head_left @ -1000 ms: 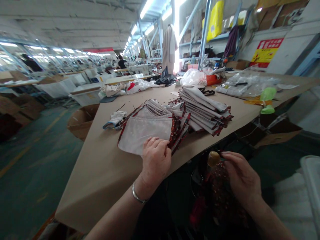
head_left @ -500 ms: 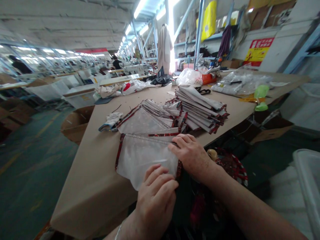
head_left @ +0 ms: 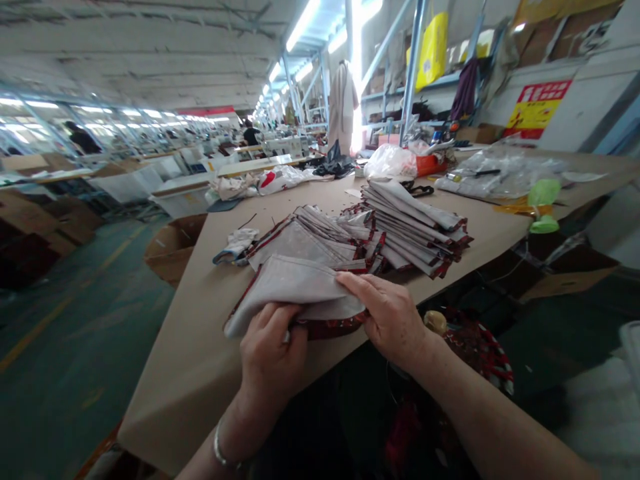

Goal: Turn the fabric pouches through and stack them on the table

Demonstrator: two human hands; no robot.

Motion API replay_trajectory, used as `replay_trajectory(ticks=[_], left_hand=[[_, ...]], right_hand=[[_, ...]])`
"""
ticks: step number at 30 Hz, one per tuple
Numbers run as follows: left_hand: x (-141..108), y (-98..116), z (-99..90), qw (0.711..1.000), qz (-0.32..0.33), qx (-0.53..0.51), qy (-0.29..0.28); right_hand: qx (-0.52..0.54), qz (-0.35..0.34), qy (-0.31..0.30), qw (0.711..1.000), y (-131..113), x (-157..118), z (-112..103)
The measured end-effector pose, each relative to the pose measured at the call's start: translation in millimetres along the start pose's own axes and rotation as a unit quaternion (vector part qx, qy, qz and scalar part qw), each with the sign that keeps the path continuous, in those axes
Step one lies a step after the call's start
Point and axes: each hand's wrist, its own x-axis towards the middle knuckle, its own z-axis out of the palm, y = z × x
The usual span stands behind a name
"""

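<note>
A folded pale fabric piece (head_left: 295,287) with dark red patterned trim sits lifted at the near edge of the brown table (head_left: 200,347), gripped from both sides. The left hand (head_left: 273,353) pinches its near lower edge, fingers curled under the cloth and thumb on top. The right hand (head_left: 393,317) lies over its right end, fingers spread flat on top and closed around the trimmed edge. Just behind it, a fanned spread of similar pieces (head_left: 320,237) rests on the table, and further right a taller stack (head_left: 415,223) of them. A crumpled white rag (head_left: 237,243) lies left of the spread. Clear plastic bags (head_left: 500,170) and a green object (head_left: 543,203) lie at the far right.
</note>
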Motion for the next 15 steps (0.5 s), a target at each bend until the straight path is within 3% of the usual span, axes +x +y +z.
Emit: replay_trajectory(ticks=[3,6,9,11,13,15], left_hand=[[19,0,-13.9,0.998,0.001,-0.005,0.069],[33,8,-16.3,0.991,-0.01,-0.022,0.134],[39,27,-10.4,0.979,-0.059,-0.094,0.172],[37,48,-7.1,0.957,-0.1,-0.23,0.148],[33,77,-5.6,0.888,-0.144,-0.432,0.067],[26,106,-3.5,0.763,-0.197,-0.614,-0.041]], right_hand=[[0.02,-0.019,0.064,0.998,-4,11,-6],[-0.012,-0.019,0.132,0.991,-5,12,-17],[-0.076,0.048,0.186,0.978,-2,-7,-35],[-0.114,0.117,0.175,0.971,1,-33,-50],[-0.134,0.179,0.131,0.966,1,-68,-64],[-0.14,0.226,0.094,0.96,-4,-109,-72]])
